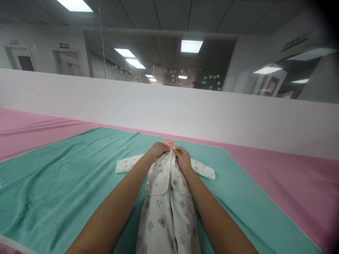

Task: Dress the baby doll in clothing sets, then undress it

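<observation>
A baby doll [169,142] lies on its back, only part of its head showing above the collar. It wears a white baby gown [161,218] printed with small animals, its sleeves spread to both sides and its front parted down the middle. At the neckline, my left hand [159,149] pinches the left edge of the collar. Close beside it, my right hand [183,157] pinches the right edge, the fingertips of both hands nearly meeting. Whether a fastener sits between the fingers is too small to make out.
Under the doll spreads a teal towel [66,176] with some folds, laid over a pink sheet [286,176]. Behind it runs a low white wall [169,109] with glass or mirror panels above. At the far right edge, part of another person's hand [337,182] shows.
</observation>
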A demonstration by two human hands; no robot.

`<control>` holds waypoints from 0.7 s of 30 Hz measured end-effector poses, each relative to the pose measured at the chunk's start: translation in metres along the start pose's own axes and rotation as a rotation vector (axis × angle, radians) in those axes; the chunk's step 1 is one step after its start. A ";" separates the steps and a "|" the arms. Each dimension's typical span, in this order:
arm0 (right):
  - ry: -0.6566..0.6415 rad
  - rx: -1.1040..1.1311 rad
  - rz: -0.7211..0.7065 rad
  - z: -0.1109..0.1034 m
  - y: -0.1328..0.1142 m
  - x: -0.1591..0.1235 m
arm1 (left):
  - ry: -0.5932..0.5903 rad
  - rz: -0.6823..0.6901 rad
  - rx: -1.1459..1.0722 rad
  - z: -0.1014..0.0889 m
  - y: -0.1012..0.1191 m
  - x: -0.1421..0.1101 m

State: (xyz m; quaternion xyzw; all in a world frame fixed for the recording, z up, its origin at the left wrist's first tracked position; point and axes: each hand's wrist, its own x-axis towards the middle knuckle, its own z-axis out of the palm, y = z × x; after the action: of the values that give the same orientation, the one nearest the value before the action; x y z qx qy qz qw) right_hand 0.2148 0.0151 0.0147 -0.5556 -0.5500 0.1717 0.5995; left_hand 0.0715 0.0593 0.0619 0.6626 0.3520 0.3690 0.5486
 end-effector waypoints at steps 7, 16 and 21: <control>-0.028 0.082 -0.012 -0.001 0.000 -0.001 | 0.002 -0.020 -0.070 -0.001 0.001 -0.001; -0.020 0.088 -0.046 -0.002 -0.004 -0.002 | 0.021 -0.023 -0.055 0.001 -0.003 0.002; -0.050 0.063 -0.066 -0.002 -0.006 -0.003 | -0.013 -0.023 -0.038 0.001 0.001 -0.001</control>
State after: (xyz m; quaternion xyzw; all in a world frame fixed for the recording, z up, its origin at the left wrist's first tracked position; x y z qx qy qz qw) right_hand 0.2134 0.0097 0.0184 -0.5136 -0.5772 0.1827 0.6080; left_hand 0.0715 0.0576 0.0630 0.6504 0.3488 0.3651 0.5675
